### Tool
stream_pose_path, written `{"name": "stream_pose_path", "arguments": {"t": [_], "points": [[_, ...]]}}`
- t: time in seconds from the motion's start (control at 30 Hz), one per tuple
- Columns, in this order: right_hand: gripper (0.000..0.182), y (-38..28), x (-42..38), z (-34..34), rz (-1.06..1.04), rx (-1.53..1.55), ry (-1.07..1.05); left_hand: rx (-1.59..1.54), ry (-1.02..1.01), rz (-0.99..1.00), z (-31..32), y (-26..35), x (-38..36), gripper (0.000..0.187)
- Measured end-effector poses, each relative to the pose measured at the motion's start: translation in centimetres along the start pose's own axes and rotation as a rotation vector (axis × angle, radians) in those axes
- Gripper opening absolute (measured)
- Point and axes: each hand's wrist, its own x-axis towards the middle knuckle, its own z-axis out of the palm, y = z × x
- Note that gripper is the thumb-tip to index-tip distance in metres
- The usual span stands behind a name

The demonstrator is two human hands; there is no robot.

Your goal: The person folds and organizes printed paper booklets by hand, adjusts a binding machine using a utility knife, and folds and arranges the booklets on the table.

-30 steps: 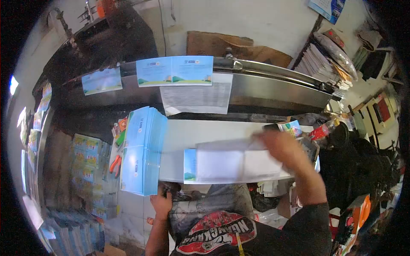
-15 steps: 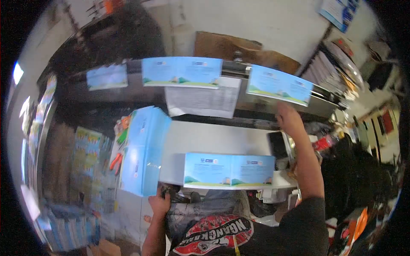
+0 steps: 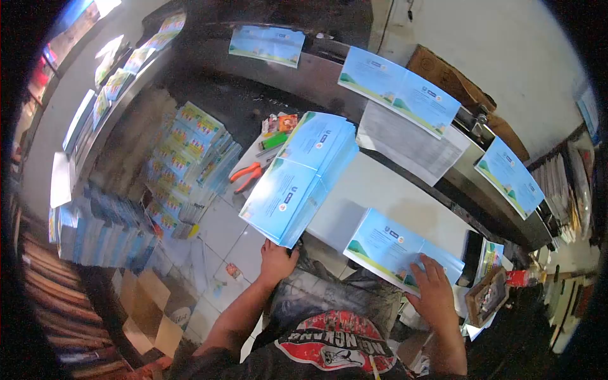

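Note:
My left hand (image 3: 277,261) rests at the near end of a tall stack of blue printed sheets (image 3: 297,177), its thumb apart from the fingers. The fingertips touch the stack's lower edge and are partly hidden. My right hand (image 3: 434,288) lies with fingers stretched over the right half of a smaller pile of blue printed sheets (image 3: 380,237). That pile sits at the front edge of a white tabletop (image 3: 380,183). Both piles show the same two-panel print with a green landscape.
More blue sheets (image 3: 399,88) lean along a dark ledge behind the table. Orange-handled pliers (image 3: 247,176) and a green lighter (image 3: 272,141) lie left of the tall stack. Bundled prints (image 3: 183,164) and an open cardboard box (image 3: 149,310) are on the left. A bottle with a red label (image 3: 522,277) lies right.
My right hand has come back from the sheet on the ledge down onto the smaller pile. My left hand stays by the tall stack. The view has turned left.

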Motion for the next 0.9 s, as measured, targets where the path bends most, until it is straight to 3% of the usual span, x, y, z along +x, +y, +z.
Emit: {"name": "stream_pose_path", "arguments": {"t": [0.4, 0.47, 0.5, 0.57, 0.63, 0.67, 0.7, 0.77, 0.83, 0.9], "points": [[0.070, 0.3, 0.6, -2.3, 0.035, 0.155, -0.134, -0.030, -0.070, -0.038, -0.8, 0.2, 0.2, 0.058], [0.050, 0.4, 0.4, -3.6, -0.052, 0.109, -0.095, -0.032, -0.059, -0.034, -0.6, 0.0, 0.2, 0.058], [0.050, 0.9, 0.4, -4.6, -0.055, 0.110, -0.091, -0.035, -0.048, -0.029, -0.4, -0.1, 0.2, 0.059], [0.036, 2.7, 0.6, -7.2, 0.383, 0.308, -0.107, -0.029, -0.044, -0.035, 0.3, -0.7, 0.4, 0.059], [0.027, 5.8, 1.4, -10.3, 0.390, 0.359, 0.232, -0.019, -0.046, -0.037, 0.7, -0.9, 0.3, 0.059], [0.027, 11.6, 1.3, -10.0, 0.456, 0.393, 0.268, -0.011, -0.044, -0.049, 0.8, -0.9, 0.3, 0.060], [0.029, 14.3, 1.7, -12.9, 0.514, 0.165, 0.308, -0.004, -0.040, -0.061, 0.8, -0.9, 0.4, 0.061], [0.034, 22.5, 2.0, -14.5, 0.390, -0.108, 0.925, 0.003, -0.047, -0.053, 0.7, -1.0, 0.6, 0.061], [0.040, 23.2, 3.6, -17.8, 0.228, -0.499, 1.116, 0.009, -0.056, -0.049, 0.6, -0.9, 0.5, 0.062], [0.041, 29.8, 5.3, -16.3, 0.195, -0.431, 1.120, 0.034, -0.088, -0.085, 0.2, -0.7, 0.6, 0.061]]}}
